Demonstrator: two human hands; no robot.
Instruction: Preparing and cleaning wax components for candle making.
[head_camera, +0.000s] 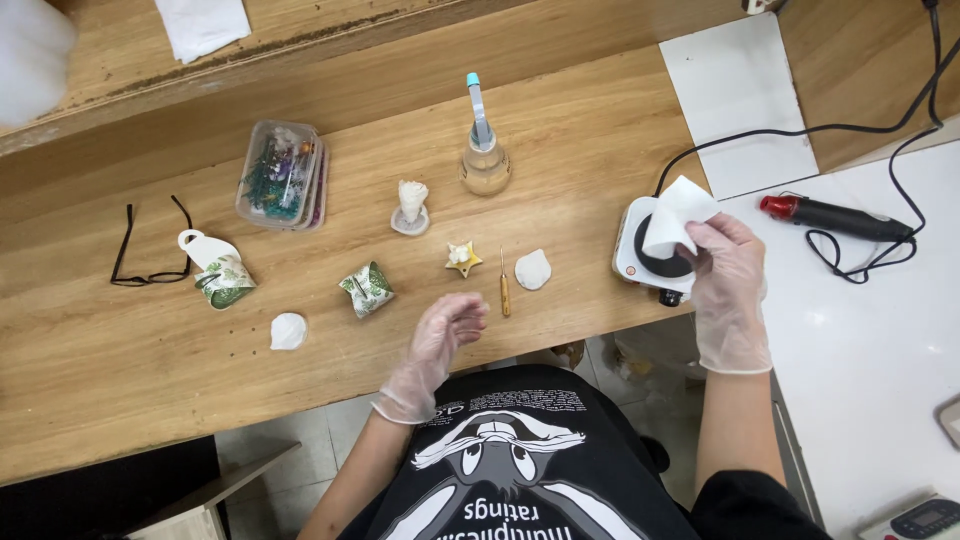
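My right hand (730, 285), in a thin clear glove, pinches a folded white tissue (677, 215) over the black plate of a small white hot plate (640, 258) at the table's right end. My left hand (440, 335), also gloved, rests near the table's front edge with fingers loosely curled and nothing in it. Just beyond it lie a wooden-handled pick (504, 285), a small yellow star mould (462, 258) and a white shell-shaped piece (532, 269).
On the wooden table (560, 130) are a glass burner with a blue-tipped tube (484, 160), a clear box of small decorations (280, 175), a white cone on a dish (411, 205), two leaf-printed boxes (366, 289), another white shell (288, 331) and black glasses (150, 245). A red-tipped black tool (835, 216) with cord lies right.
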